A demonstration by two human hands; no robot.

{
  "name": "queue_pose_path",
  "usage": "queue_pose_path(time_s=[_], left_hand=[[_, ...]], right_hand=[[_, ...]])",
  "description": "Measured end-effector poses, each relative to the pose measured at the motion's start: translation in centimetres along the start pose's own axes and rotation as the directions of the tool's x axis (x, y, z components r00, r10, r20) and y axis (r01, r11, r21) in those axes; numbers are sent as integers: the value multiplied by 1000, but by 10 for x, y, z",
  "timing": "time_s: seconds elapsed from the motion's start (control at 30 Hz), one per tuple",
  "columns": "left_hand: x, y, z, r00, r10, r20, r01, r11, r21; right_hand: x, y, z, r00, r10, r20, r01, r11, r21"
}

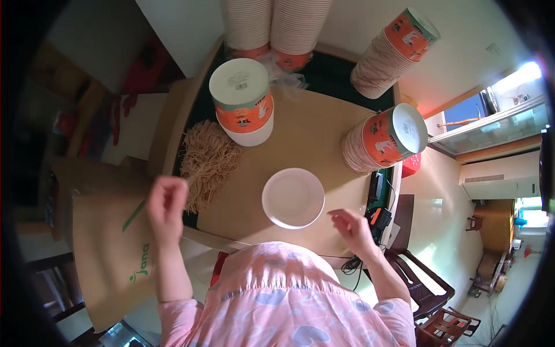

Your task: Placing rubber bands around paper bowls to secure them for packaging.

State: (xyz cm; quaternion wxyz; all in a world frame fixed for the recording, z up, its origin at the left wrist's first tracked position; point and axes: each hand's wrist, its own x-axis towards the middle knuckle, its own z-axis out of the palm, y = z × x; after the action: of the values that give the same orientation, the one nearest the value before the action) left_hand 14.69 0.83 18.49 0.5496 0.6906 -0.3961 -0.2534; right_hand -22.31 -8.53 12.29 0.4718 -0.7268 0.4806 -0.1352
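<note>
A white round paper bowl stands mouth up on the brown board in front of me, with nothing visible inside. To its right is my right hand, fingers loosely bent toward the bowl but apart from it, holding nothing that I can see. My left hand is raised at the left, its fingers curled closed and slightly blurred; whatever they may hold is hidden. Just beyond that hand lies a loose bundle of beige strings. Behind the strings, an upside-down orange and white paper tub rests on the board.
Nested paper bowls lean at the board's right, and another stack stands farther back. Tall stacks rise at the back. A black and orange tool lies by the right edge. A large cardboard box is at my left.
</note>
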Motion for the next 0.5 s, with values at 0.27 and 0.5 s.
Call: queue_pose_path(time_s=[0.27,0.5], left_hand=[[-128,-38,109,756,-134,640,-17,974,224],[-143,-77,89,741,-277,611,55,933,357]], right_hand=[[-25,-10,115,831,163,531,-553,146,820],[-24,-7,94,844,133,520,-513,-81,854]])
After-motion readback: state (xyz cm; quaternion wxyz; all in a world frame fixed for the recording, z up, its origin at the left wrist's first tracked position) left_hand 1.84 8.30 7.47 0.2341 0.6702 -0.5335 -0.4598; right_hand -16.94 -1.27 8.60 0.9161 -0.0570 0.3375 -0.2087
